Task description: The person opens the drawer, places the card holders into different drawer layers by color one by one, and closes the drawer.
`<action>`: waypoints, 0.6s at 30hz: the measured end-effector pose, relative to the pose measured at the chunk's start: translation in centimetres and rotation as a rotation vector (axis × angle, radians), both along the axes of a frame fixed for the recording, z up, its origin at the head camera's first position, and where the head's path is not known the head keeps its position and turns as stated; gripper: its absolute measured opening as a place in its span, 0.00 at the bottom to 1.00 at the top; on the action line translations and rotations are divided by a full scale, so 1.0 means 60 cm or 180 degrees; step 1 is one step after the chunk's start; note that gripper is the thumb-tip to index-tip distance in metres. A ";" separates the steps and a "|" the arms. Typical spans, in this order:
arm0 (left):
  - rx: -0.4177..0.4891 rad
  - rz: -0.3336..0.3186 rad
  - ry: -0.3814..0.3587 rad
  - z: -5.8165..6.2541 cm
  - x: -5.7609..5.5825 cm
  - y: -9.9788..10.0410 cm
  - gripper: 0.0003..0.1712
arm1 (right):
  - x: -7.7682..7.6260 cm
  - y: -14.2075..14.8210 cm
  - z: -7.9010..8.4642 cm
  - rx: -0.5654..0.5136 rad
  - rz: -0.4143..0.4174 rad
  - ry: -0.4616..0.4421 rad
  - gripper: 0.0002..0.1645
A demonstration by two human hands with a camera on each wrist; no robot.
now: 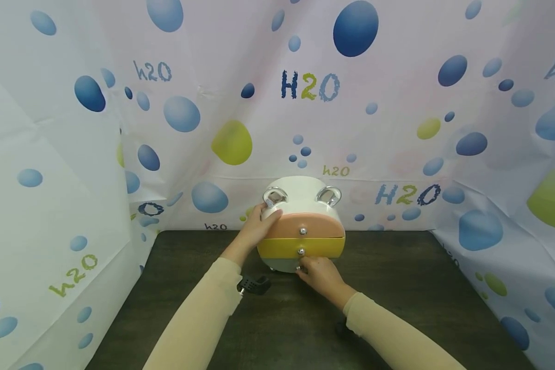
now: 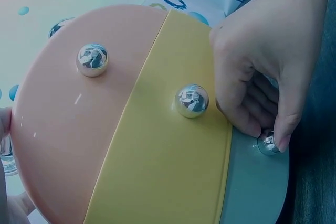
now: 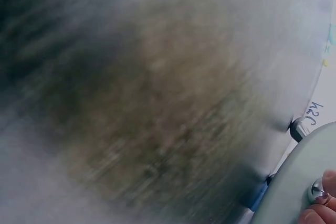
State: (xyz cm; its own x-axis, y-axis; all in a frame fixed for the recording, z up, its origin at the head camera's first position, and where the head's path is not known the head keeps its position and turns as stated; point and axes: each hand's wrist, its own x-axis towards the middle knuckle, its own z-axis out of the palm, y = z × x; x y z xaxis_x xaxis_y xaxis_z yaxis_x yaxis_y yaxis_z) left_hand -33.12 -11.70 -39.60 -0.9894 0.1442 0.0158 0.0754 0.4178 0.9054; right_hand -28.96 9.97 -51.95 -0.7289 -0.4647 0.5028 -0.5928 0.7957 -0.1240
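Note:
A small rounded drawer box (image 1: 300, 192) has a white shell and silver ring handles on top. Its front stacks a pink drawer (image 1: 289, 226), a yellow drawer (image 1: 277, 247) and a grey-green drawer (image 2: 257, 187), each with a round silver knob. All three fronts look flush. My right hand (image 1: 322, 277) pinches the bottom knob (image 2: 269, 145) between thumb and fingers, also visible at the corner of the right wrist view. My left hand (image 1: 254, 229) holds the box's upper left side beside a ring handle (image 1: 275, 196), thumb toward the front edge.
The box stands on a dark wooden table (image 1: 388, 267) near its back edge. Behind it and along both sides hangs a white sheet (image 1: 259, 133) printed with blue and green drops. Small feet (image 3: 297, 128) support the box underneath.

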 end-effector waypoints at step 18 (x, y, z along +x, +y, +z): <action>-0.0010 0.0017 0.0107 0.000 0.002 0.003 0.51 | 0.001 0.003 0.016 0.0068 0.0044 -0.0074 0.12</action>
